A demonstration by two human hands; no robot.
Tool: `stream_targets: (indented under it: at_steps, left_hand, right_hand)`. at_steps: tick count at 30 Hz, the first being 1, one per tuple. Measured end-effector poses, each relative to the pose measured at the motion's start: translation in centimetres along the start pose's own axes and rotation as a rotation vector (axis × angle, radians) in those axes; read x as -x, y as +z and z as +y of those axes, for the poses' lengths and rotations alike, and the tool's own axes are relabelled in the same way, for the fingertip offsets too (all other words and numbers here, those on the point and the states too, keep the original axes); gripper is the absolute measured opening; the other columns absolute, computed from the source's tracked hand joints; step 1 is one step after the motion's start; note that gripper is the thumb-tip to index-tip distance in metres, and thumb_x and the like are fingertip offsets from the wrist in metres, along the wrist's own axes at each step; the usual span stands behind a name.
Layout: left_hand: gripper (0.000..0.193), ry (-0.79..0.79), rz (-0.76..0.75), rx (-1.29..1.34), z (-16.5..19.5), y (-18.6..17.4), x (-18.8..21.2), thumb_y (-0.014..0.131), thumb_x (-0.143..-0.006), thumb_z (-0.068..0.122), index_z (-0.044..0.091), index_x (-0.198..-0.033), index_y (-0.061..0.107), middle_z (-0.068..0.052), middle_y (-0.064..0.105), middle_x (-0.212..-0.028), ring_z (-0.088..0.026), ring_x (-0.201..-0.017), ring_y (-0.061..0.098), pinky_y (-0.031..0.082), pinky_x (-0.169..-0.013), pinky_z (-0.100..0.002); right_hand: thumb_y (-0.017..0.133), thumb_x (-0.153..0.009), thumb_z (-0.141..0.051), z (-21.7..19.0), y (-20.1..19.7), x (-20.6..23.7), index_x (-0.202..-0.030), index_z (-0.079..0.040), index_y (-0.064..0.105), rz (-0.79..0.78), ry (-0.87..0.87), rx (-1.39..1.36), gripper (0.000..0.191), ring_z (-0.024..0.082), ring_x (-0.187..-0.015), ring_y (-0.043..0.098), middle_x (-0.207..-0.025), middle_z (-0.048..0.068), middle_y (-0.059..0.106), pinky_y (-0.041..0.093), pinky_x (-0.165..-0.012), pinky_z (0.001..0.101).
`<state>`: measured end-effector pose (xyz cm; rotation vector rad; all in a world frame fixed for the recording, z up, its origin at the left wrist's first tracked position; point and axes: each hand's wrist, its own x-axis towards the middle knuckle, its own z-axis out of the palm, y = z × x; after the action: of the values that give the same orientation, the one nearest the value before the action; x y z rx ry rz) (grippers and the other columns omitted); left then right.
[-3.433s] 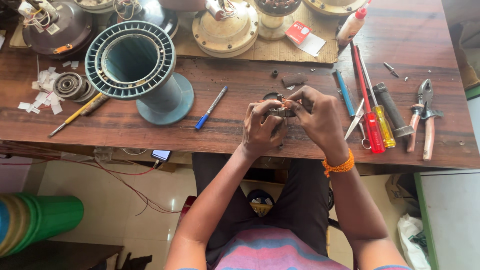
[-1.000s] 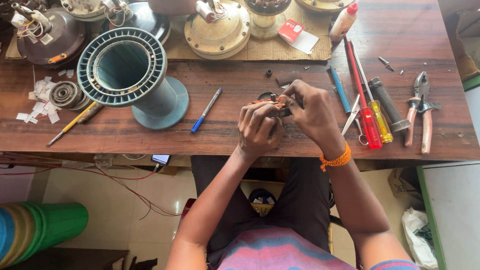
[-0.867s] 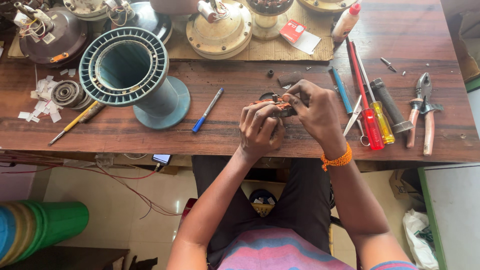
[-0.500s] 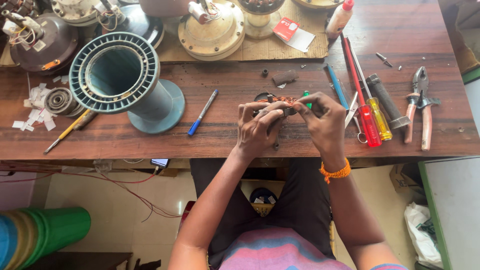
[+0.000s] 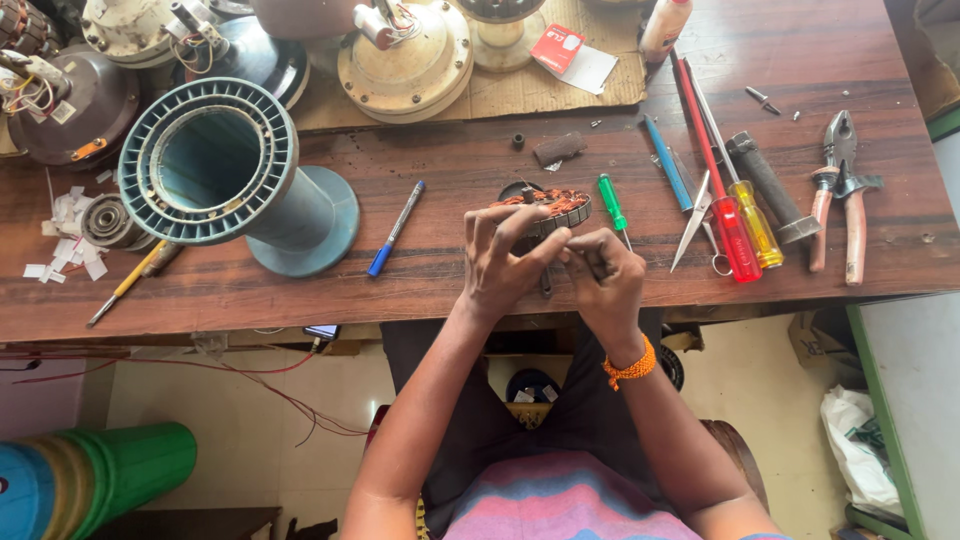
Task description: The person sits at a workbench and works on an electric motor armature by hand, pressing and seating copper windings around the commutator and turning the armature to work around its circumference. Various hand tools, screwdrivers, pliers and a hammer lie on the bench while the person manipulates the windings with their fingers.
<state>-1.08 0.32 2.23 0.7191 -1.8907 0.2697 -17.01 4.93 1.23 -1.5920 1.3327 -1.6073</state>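
- Left hand (image 5: pixel 505 262) grips a round copper-wound coil (image 5: pixel 548 207), fingers curled over its near edge, holding it just above the wooden table (image 5: pixel 450 270).
- Right hand (image 5: pixel 603 285) pinches the coil's right edge, fingertips pressed together.
- A green screwdriver (image 5: pixel 612 204) lies just beside the coil; a blue pen (image 5: pixel 395 229) lies to the left.

hands (image 5: pixel 510 262) grip copper-wound stator (image 5: pixel 548 206), wooden table (image 5: pixel 450 270)
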Motion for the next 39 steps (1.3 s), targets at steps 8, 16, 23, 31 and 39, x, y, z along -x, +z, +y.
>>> stream_targets:
  at_steps: [8, 16, 23, 31, 39]
  left_hand:
    - [0.017, 0.036, 0.001, -0.028, 0.2, -0.2, 0.2, 0.083, -0.089, 0.015, 0.019, -0.102, 0.073, 0.004, 0.057, -0.123, -0.021, -0.117, 0.061, 0.050, -0.094, -0.040]
    - [0.018, -0.062, 0.081, 0.083, 0.0, 0.4, 0.4, 0.080, -0.086, 0.009, 0.008, -0.087, 0.062, -0.007, 0.058, -0.121, -0.025, -0.111, 0.065, 0.053, -0.092, -0.043]
    - [0.016, -0.096, 0.107, 0.114, 0.3, 0.1, 0.2, 0.079, -0.083, 0.007, 0.006, -0.088, 0.064, -0.007, 0.058, -0.122, -0.025, -0.110, 0.066, 0.053, -0.094, -0.043]
    - [0.013, -0.117, 0.082, 0.089, 0.8, -0.2, -0.2, 0.076, -0.082, 0.005, 0.005, -0.090, 0.066, -0.008, 0.061, -0.122, -0.026, -0.113, 0.065, 0.053, -0.096, -0.043]
    - [0.022, -0.071, 0.037, 0.056, 0.7, 0.1, 0.0, 0.079, -0.088, 0.010, 0.011, -0.093, 0.058, -0.003, 0.067, -0.127, -0.024, -0.116, 0.063, 0.048, -0.095, -0.042]
  right_hand:
    - [0.076, -0.094, 0.002, -0.3, -0.5, 0.6, -0.093, -0.001, 0.067, -0.018, 0.050, 0.006, 0.009, 0.001, -0.061, 0.042, -0.065, -0.004, 0.052, 0.033, -0.055, 0.0217]
    - [0.077, -0.095, -0.002, -4.9, -2.7, -2.4, -0.099, -0.003, 0.069, -0.184, -0.199, 0.148, 0.010, 0.008, -0.076, 0.064, -0.086, 0.004, 0.070, 0.049, -0.066, 0.0271]
    - [0.077, -0.093, -0.003, -7.0, -0.9, -6.0, -0.099, 0.001, 0.070, -0.288, -0.095, 0.289, 0.010, 0.012, -0.063, 0.061, -0.078, 0.011, 0.070, 0.047, -0.058, 0.0298]
    - [0.076, -0.094, -0.004, -7.1, -1.1, -7.8, -0.098, 0.002, 0.069, -0.392, -0.005, 0.363, 0.010, 0.013, -0.061, 0.059, -0.076, 0.012, 0.069, 0.045, -0.057, 0.0297]
    - [0.075, -0.097, -0.009, -5.4, -1.9, -7.8, -0.098, -0.001, 0.071, -0.220, 0.099, 0.286, 0.008, 0.003, -0.067, 0.059, -0.074, 0.001, 0.069, 0.046, -0.059, 0.0237]
